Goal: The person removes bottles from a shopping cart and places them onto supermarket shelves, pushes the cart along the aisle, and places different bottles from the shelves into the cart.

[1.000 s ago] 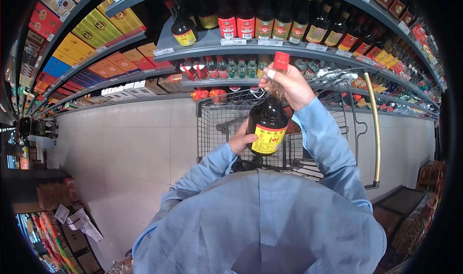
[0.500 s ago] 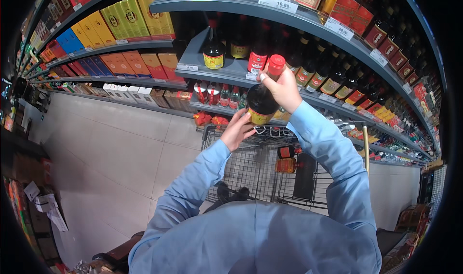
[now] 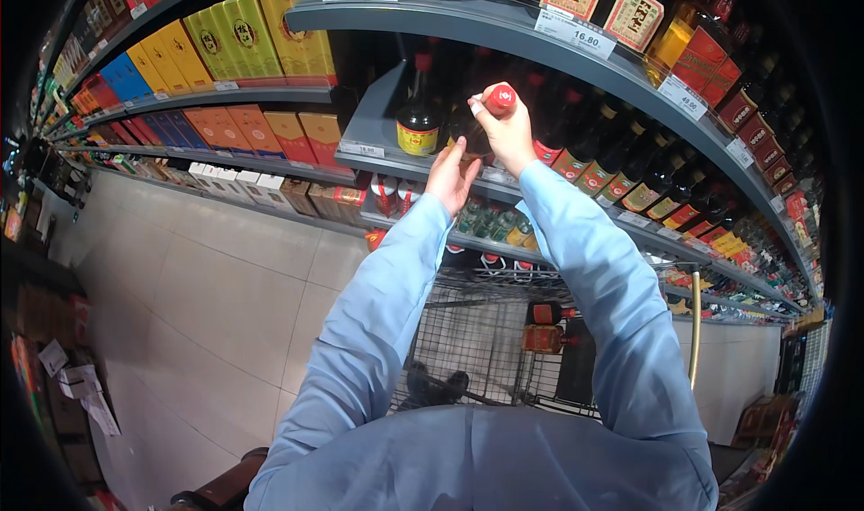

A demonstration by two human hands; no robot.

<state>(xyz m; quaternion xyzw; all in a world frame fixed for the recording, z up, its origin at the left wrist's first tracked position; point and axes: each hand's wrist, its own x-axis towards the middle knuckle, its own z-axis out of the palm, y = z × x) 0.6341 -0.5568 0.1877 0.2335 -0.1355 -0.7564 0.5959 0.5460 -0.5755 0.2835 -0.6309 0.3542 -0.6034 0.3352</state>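
Note:
A dark glass bottle with a red cap (image 3: 501,99) is in both my hands at the mouth of the middle shelf. My right hand (image 3: 506,138) grips it round the neck, just under the cap. Lower down, my left hand (image 3: 452,178) cups the bottle's body with its fingers bent against the side. The right hand and wrist hide part of the body. Just left of it, a similar dark bottle with a yellow label (image 3: 418,133) stands upright on the shelf, apart from my hands.
A grey shelf edge (image 3: 468,30) with price tags overhangs my hands. Rows of dark bottles (image 3: 621,183) line the shelf to the right. Boxed goods (image 3: 243,43) fill the left shelves. Below, a wire shopping cart (image 3: 468,331) holds two bottles lying down (image 3: 544,338).
Both hands have carried the bottle up and forward, from over the cart into the shelf opening. Its cap now points more toward me. The view has shifted slightly.

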